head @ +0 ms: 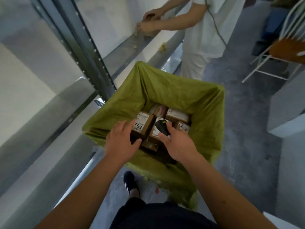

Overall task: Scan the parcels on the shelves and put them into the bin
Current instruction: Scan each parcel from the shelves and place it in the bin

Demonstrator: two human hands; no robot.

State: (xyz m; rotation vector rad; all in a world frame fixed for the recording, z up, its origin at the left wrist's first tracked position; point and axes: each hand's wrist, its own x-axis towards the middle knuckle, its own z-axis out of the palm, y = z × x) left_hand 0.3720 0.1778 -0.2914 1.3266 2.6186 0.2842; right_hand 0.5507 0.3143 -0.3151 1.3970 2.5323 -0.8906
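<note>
A bin lined with a green bag (189, 100) stands on the floor in front of me, holding several brown cardboard parcels with white labels. My left hand (121, 140) grips the near edge of one parcel (143, 125) with handwritten digits on its label, inside the bin. My right hand (177, 142) holds a black handheld scanner (162, 127), its tip over a white-labelled parcel (156, 133) beside the first. More parcels (177, 114) lie at the bin's far side.
Grey metal shelving (92, 52) runs along the left. Another person in white (200, 28) stands beyond the bin, hands on a shelf. A white-framed chair with a wooden seat (287, 50) is at the right. My dark shoe (130, 183) is on the grey floor.
</note>
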